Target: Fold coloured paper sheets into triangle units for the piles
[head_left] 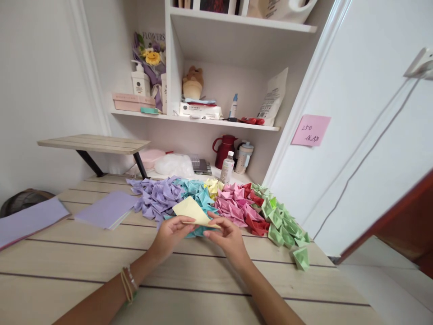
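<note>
A pale yellow sheet of paper [192, 208] is held up in front of me, over the near edge of the folded paper pile. My left hand [174, 232] pinches its lower left edge between thumb and fingers. At its lower right corner, my right hand [228, 237] grips the paper with thumb below and fingers above. The lower edge looks folded, though the fingers partly hide it. Just behind lie heaps of folded paper boats sorted by colour: purple [158, 194], blue [199, 196], yellow [214, 186], pink [233, 203], red [256, 224] and green [284, 221].
Flat purple sheets [106, 209] and another purple stack [30, 221] lie on the slatted table [189, 280] at left, near a small raised stand [94, 143]. A clear bottle [227, 168], a red jug [225, 151] and a cup [244, 158] stand behind the heaps, under shelves [203, 120].
</note>
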Demonstrator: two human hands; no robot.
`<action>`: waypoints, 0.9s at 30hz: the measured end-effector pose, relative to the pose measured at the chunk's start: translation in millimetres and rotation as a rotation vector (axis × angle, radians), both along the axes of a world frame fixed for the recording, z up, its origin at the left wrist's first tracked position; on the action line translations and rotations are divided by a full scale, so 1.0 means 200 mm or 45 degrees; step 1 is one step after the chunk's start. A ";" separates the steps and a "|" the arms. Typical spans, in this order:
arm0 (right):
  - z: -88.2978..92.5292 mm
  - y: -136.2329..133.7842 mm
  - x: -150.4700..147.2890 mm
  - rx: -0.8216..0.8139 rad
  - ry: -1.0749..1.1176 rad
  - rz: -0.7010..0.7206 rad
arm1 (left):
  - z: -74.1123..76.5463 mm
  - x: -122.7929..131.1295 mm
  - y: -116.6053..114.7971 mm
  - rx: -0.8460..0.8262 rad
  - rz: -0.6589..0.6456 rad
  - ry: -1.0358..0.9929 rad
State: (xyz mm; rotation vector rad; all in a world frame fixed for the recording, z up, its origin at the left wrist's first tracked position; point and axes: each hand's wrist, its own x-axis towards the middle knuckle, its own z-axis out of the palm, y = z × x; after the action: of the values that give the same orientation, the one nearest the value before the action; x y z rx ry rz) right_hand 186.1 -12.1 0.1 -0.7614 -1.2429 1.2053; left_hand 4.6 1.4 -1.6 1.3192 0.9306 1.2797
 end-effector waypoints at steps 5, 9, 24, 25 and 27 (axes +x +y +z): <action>0.00 0.01 0.00 -0.051 0.087 0.075 | 0.00 -0.02 0.01 0.050 -0.040 0.022; -0.01 0.02 0.01 -0.031 0.121 0.001 | 0.00 -0.03 0.01 0.090 -0.011 0.081; -0.03 0.02 -0.01 -0.104 0.001 -0.044 | 0.09 0.04 -0.06 0.049 0.047 -0.183; -0.03 0.02 -0.01 -0.108 -0.025 -0.015 | 0.09 0.04 -0.06 0.040 0.056 -0.189; -0.03 0.01 -0.02 -0.097 -0.098 0.030 | 0.09 0.04 -0.06 0.017 0.066 -0.192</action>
State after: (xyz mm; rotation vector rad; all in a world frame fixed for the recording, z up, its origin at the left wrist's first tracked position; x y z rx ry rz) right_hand 182.9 -9.5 -6.1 -0.8581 -1.2773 1.2585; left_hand 12.7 -10.0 15.4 1.1975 0.8563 1.4067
